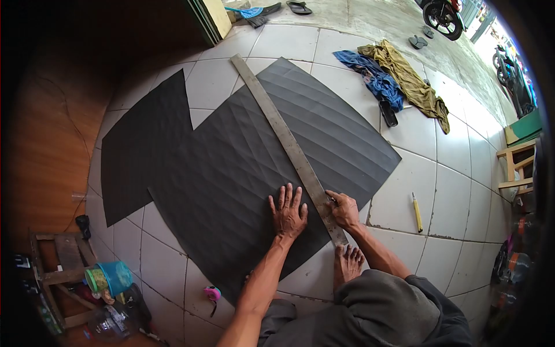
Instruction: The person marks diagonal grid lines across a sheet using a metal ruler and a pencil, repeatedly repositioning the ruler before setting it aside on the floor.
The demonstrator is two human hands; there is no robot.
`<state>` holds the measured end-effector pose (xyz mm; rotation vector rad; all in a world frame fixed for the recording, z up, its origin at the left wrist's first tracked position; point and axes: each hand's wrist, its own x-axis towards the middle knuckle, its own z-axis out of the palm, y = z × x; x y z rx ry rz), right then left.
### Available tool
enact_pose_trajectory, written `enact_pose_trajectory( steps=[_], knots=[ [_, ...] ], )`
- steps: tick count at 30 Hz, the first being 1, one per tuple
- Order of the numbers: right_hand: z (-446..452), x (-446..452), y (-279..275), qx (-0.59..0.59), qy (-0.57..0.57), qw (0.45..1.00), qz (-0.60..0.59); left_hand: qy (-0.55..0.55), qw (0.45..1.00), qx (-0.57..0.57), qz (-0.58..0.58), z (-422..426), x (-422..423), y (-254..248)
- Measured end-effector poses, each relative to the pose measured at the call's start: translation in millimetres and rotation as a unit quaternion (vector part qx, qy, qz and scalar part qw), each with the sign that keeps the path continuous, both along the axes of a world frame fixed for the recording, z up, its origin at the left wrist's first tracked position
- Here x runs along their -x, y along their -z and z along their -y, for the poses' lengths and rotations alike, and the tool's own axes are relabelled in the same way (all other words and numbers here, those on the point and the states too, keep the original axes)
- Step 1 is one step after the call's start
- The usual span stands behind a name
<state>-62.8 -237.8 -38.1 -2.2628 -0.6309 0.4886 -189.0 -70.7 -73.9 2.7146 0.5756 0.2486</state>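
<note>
A large black sheet with quilted-looking lines and notched edges lies on the tiled floor. Across it runs a long metal ruler, its near end by my bare foot. My left hand rests flat on the sheet, fingers spread, just left of the ruler. At the ruler's right edge, close to its near end, my right hand has its fingers curled on the metal. A yellow utility knife lies on the tiles to the right. The pink tape measure sits beside the sheet's lower left edge.
Blue and olive cloths lie on the tiles at upper right. A wooden frame and a blue container stand at lower left. At right is a wooden stool; a motorcycle stands outside, and a broom lies by the doorway.
</note>
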Motion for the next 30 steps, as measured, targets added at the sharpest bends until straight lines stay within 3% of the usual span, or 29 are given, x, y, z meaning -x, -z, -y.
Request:
enact_pose_trajectory(
  steps=[20,30],
  knots=[
    [-1.3,13.4,5.8,0.043,0.011,0.996,0.072,-0.003,1.0,-0.025,0.007,-22.1,-46.6,0.8],
    [-0.8,1.6,-4.9,0.049,-0.013,0.999,0.02,-0.011,0.999,-0.022,0.022,-21.9,-45.5,1.2]
  ],
)
